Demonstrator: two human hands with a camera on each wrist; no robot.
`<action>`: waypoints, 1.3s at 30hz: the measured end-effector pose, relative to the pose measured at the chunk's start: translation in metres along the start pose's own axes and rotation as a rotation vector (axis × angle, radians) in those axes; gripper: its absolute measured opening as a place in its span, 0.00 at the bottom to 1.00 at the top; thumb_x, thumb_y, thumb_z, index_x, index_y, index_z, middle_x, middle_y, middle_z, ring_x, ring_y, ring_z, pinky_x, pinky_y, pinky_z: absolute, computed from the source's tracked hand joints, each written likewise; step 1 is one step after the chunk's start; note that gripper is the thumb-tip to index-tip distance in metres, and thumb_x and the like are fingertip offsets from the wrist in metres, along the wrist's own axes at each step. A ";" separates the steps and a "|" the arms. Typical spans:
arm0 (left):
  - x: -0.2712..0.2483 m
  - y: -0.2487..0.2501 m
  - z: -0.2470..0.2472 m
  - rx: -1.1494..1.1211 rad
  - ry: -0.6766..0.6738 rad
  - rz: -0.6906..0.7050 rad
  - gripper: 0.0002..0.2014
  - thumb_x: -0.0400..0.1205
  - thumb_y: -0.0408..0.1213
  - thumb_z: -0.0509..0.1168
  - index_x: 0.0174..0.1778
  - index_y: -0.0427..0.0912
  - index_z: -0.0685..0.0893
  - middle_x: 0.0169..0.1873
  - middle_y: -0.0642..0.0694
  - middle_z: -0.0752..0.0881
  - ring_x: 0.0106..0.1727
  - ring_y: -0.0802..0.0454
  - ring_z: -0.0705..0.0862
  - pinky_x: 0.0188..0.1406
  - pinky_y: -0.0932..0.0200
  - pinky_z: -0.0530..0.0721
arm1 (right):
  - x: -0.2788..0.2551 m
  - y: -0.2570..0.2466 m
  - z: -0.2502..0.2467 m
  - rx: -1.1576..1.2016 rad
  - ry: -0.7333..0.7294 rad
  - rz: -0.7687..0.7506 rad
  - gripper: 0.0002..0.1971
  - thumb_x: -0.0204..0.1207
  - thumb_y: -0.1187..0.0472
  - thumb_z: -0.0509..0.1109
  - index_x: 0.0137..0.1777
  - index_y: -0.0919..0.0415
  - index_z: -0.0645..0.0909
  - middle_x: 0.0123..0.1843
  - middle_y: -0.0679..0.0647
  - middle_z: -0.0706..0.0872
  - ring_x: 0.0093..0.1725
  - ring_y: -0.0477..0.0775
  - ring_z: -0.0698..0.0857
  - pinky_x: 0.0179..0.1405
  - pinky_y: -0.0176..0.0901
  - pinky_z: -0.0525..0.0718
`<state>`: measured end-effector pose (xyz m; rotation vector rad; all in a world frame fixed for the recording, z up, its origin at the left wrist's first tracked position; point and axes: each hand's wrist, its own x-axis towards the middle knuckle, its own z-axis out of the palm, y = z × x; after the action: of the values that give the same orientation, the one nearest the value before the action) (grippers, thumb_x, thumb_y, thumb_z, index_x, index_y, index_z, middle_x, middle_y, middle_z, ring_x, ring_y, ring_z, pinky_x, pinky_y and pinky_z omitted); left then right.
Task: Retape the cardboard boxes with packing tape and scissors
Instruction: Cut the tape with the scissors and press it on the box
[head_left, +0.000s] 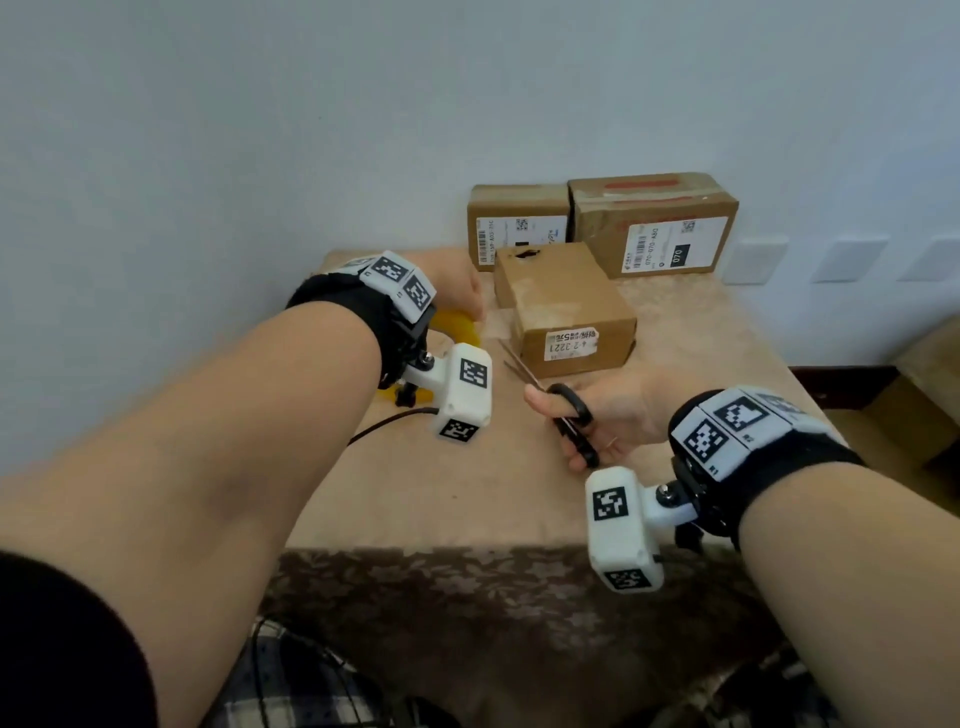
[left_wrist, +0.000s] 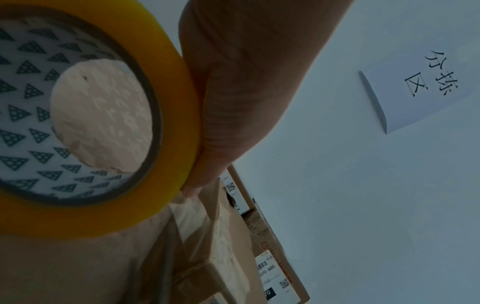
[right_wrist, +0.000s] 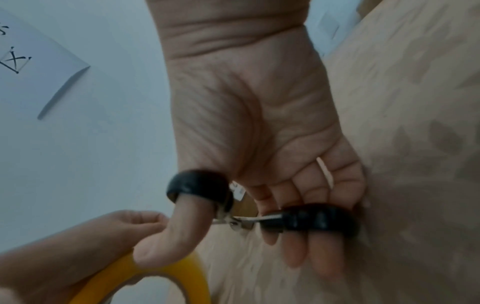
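Note:
My left hand (head_left: 457, 291) grips a yellow roll of packing tape (head_left: 460, 328) at the table's left, its fingers curled round the rim; the roll (left_wrist: 103, 123) fills the left wrist view with a finger (left_wrist: 233, 92) along its edge. My right hand (head_left: 610, 415) holds black-handled scissors (head_left: 571, 415), thumb in one loop (right_wrist: 200, 185) and fingers in the other (right_wrist: 311, 218). The blades are parted and point up-left toward a small cardboard box (head_left: 566, 306) with a torn top. Two larger labelled boxes (head_left: 517, 223) (head_left: 654, 223) stand behind it against the wall.
The table (head_left: 467, 493) wears a beige patterned cloth, with a dark brown flowered drape (head_left: 467, 597) over its near edge. A black cable (head_left: 384, 423) trails from the left wrist camera. Wall sockets (head_left: 753, 260) sit at the right. A paper sign (left_wrist: 420, 92) hangs on the wall.

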<state>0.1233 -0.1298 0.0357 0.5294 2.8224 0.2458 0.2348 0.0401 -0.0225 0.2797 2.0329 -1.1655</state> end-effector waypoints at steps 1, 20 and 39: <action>-0.002 0.000 0.001 -0.008 0.013 0.002 0.10 0.79 0.40 0.71 0.50 0.38 0.88 0.42 0.45 0.84 0.47 0.49 0.80 0.45 0.56 0.74 | -0.001 0.002 -0.002 0.028 -0.001 -0.007 0.32 0.51 0.34 0.74 0.46 0.58 0.76 0.39 0.57 0.85 0.42 0.56 0.84 0.44 0.47 0.81; -0.032 -0.001 -0.003 -0.018 0.086 -0.047 0.08 0.81 0.45 0.67 0.50 0.47 0.87 0.43 0.50 0.83 0.45 0.53 0.78 0.27 0.62 0.66 | -0.021 0.019 0.004 0.187 -0.175 -0.113 0.29 0.39 0.42 0.90 0.37 0.55 0.85 0.36 0.59 0.82 0.37 0.54 0.73 0.54 0.52 0.79; -0.038 -0.003 -0.006 -0.009 0.104 -0.114 0.12 0.80 0.48 0.68 0.54 0.46 0.88 0.50 0.49 0.86 0.44 0.54 0.78 0.26 0.62 0.63 | -0.003 -0.011 0.030 0.296 0.069 -0.222 0.38 0.55 0.27 0.67 0.54 0.58 0.75 0.31 0.52 0.81 0.29 0.50 0.81 0.41 0.43 0.75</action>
<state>0.1551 -0.1476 0.0492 0.3616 2.9381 0.2705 0.2459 0.0098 -0.0222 0.2453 1.9853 -1.6191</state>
